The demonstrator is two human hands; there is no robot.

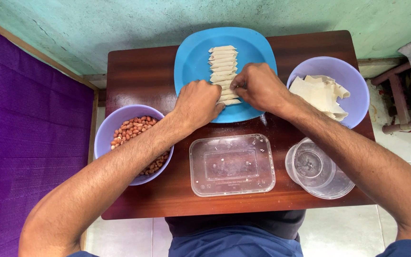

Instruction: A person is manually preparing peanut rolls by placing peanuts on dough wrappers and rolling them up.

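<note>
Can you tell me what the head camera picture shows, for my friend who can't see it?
Two hands, left hand and right hand, meet over a row of pale rolled wrappers on a blue plate; a bowl of peanuts sits left.

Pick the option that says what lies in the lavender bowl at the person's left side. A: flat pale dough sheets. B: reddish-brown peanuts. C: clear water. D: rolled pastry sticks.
B: the lavender bowl beside the left forearm is filled with reddish-brown peanuts, while the flat pale sheets sit in the other bowl at the right and the rolled pieces are lined up on the blue plate.
</note>
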